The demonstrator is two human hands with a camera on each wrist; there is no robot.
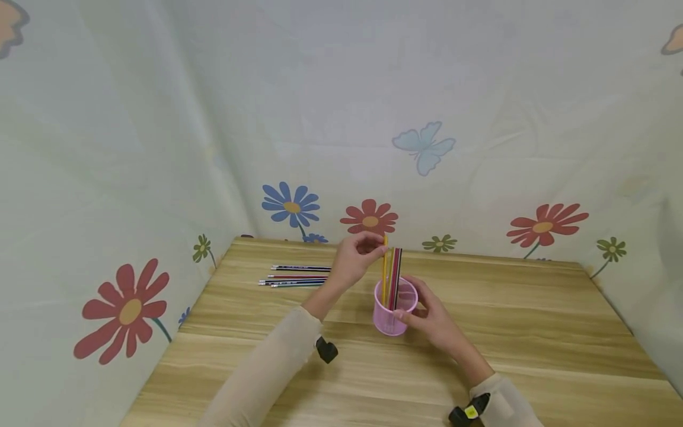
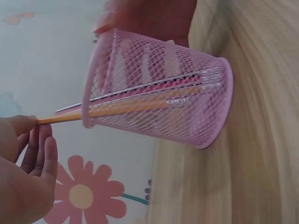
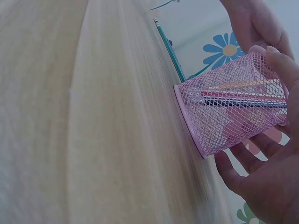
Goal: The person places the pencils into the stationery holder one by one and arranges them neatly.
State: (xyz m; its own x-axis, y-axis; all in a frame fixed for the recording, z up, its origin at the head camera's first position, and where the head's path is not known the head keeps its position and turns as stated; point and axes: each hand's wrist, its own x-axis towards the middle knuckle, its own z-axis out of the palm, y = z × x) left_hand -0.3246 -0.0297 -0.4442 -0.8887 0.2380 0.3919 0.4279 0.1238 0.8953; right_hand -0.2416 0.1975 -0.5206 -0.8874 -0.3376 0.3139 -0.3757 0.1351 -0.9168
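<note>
The left hand (image 1: pixel 352 262) pinches the upper end of a yellow pencil (image 1: pixel 385 270) between thumb and fingers. Most of this pencil is inside a pink mesh pencil cup (image 1: pixel 391 325). In the left wrist view its eraser end (image 2: pixel 176 101) hangs above the cup's bottom. A few other pencils (image 1: pixel 395 276), with red, black and yellowish sides, lean together in the cup, eraser ends down. Wrapped around the cup's right side, the right hand (image 1: pixel 433 319) holds it upright on the table, thumb at the near side and fingers behind, as the right wrist view also shows.
Several dark, red and green pencils (image 1: pixel 296 279) lie on the wooden table (image 1: pixel 507 332) left of the cup, partly behind the left forearm. One green pencil (image 3: pixel 169 49) shows in the right wrist view. A flower-printed curtain (image 1: pixel 331 148) stands behind the table's back edge.
</note>
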